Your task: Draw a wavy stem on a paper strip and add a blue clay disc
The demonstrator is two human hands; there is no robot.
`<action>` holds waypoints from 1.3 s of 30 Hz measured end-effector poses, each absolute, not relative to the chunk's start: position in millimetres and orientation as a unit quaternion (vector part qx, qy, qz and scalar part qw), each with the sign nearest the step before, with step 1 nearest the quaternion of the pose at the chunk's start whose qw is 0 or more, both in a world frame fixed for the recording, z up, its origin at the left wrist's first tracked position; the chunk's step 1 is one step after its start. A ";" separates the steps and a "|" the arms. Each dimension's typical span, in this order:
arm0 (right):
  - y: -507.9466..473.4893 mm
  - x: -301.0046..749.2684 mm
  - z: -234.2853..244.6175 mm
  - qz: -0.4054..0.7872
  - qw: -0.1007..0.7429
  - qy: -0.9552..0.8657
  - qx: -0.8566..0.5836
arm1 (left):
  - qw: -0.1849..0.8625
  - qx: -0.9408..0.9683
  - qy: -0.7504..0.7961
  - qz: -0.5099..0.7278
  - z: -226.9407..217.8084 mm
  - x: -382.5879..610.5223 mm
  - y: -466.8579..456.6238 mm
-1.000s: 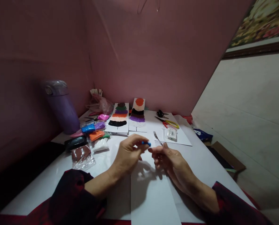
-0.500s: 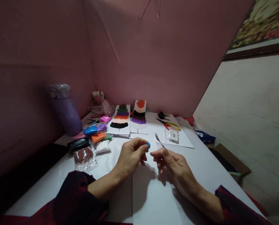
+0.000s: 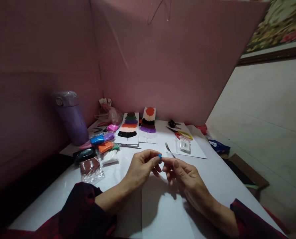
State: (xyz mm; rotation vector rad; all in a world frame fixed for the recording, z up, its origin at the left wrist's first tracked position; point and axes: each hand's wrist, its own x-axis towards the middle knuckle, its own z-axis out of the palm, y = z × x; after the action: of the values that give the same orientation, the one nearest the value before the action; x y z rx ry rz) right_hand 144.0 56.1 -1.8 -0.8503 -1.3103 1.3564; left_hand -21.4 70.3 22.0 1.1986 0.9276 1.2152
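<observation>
A small lump of blue clay point(image 3: 160, 158) is pinched between the thumb and forefinger of my left hand point(image 3: 141, 167), raised over the white sheet of paper point(image 3: 165, 212). My right hand point(image 3: 184, 172) faces it from the other side. Its forefinger is stretched out, with the tip touching the blue clay, while the thumb lies farther back and the other fingers curl loosely. Just beyond my right hand lies a metal fork point(image 3: 169, 149). To the left rest several bags of coloured clay, among them blue point(image 3: 97, 139), orange point(image 3: 105, 147), white point(image 3: 110, 157) and brown point(image 3: 90, 166).
Two cards with layered coloured clay point(image 3: 128, 128) point(image 3: 148, 124) lie at the back. Scissors with yellow and red handles point(image 3: 185, 135), a small clear packet point(image 3: 185, 145) and keys point(image 3: 172, 123) are at right. A purple bottle point(image 3: 73, 122) stands at left by the pink wall.
My right forefinger, apart from the blue clay before, now touches it. The left hand has shifted slightly right and keeps its pinch. The whole view has moved a little.
</observation>
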 end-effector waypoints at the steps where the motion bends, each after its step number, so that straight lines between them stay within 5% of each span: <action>1: 55.8 143.7 -1.5 0.566 0.506 -0.550 -0.348 | 0.572 0.511 0.387 0.511 21.9 -21.3 70.1; 18: 68.1 144.3 -10.2 0.534 0.474 -0.534 -0.453 | 0.564 0.507 0.421 0.497 16.6 -21.1 73.4; 24: 82.0 137.9 20.8 0.536 0.475 -0.524 -0.462 | 0.567 0.441 0.476 0.507 4.0 -15.4 74.8; 30: 142.1 80.3 59.0 0.554 0.378 -0.535 -0.513 | 0.562 0.435 0.482 0.513 -6.7 -14.3 79.0; 39: 207.1 17.6 35.4 0.526 0.309 -0.532 -0.587 | 0.580 0.393 0.497 0.511 -7.4 -12.9 81.1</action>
State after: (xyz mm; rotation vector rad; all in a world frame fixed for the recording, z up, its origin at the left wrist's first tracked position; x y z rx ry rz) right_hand 17.6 207.1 35.4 -1.5499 -1.4065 1.3903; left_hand -12.9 81.1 -7.4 0.9189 1.1626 1.1952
